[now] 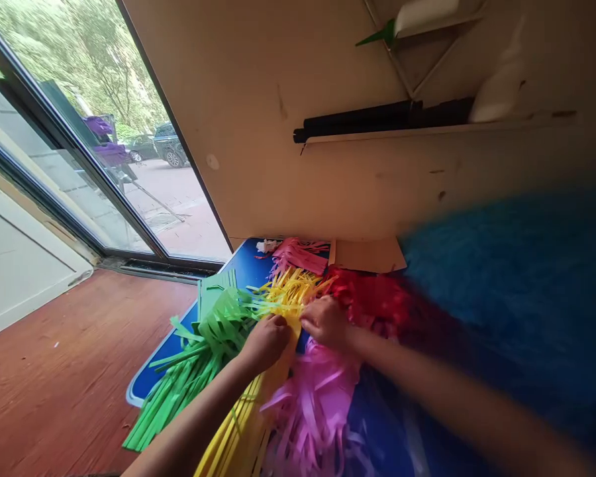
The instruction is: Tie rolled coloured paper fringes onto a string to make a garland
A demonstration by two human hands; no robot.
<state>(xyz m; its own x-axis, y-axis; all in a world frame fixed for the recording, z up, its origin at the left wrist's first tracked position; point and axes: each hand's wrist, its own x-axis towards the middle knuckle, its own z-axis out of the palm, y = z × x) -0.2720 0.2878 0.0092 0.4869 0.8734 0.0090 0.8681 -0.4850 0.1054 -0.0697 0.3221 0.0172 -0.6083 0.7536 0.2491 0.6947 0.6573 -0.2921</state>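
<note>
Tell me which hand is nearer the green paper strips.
Left: the left hand is close beside the green paper strips; the right hand is farther off, to their right.

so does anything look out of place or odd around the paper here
Yes, mildly: the bright green fringed paper strips jut past the edge of the blue table over the reddish wood floor, so they look askew and seem unsupported there. A tiny white fleck, perhaps a scrap, also lies on the floor.
</note>
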